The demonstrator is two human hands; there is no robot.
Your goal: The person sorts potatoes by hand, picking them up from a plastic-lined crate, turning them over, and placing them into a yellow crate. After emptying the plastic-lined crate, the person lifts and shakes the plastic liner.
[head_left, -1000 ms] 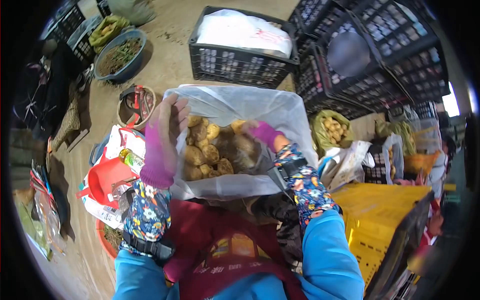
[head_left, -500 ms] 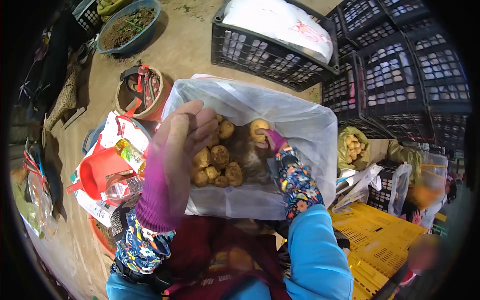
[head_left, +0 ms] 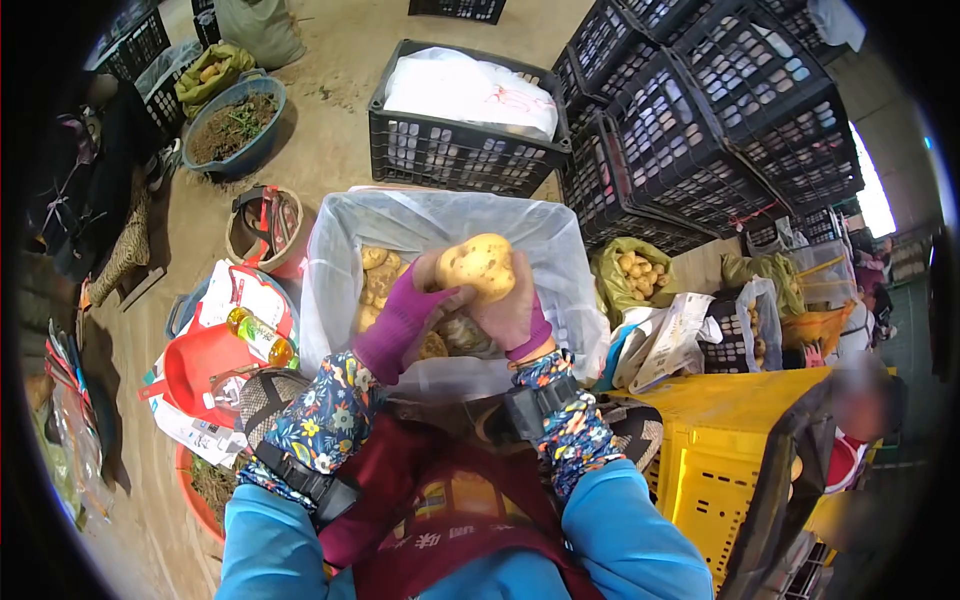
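Observation:
A large yellow potato with brown specks is held up between both of my hands over a box lined with clear plastic. My left hand, in a purple glove, grips it from the left with fingers closed on its side. From the right, my right hand, also gloved, has its fingers wrapped round the potato's lower right. Inside the box, several potatoes lie along the left, with others below my hands partly hidden.
Beyond the box stands a black crate with a white bag on top. Stacked black crates rise at right, near a green sack of potatoes. A yellow crate sits close on my right. Left are a red dustpan and a bucket.
My right hand has lifted a potato from inside the box. My left hand, raised and open before, has come down and closed on it. The view has shifted to the right.

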